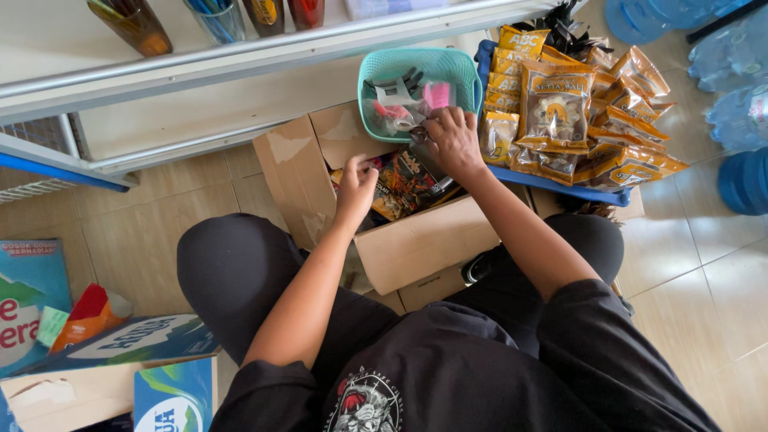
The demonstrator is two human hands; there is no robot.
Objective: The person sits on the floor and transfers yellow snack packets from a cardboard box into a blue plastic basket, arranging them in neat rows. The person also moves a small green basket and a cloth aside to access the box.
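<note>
An open cardboard box (pixel 416 240) sits on the floor between my knees, with dark snack packets (pixel 400 188) inside. My left hand (pixel 356 190) reaches into the box, fingers curled at the packets; what it grips is hidden. My right hand (pixel 454 142) rests at the near rim of a teal plastic basket (pixel 468 80) that holds small pink, white and dark items (pixel 404 100). Its fingers pinch something small and dark at the rim.
A blue tray (pixel 560 186) stacked with several gold snack sachets (pixel 556 108) stands right of the basket. White metal shelving (pixel 200 68) with bottles runs along the top. Blue water jugs (pixel 740 96) stand at far right. Flattened cartons (pixel 112 360) lie lower left on the tiled floor.
</note>
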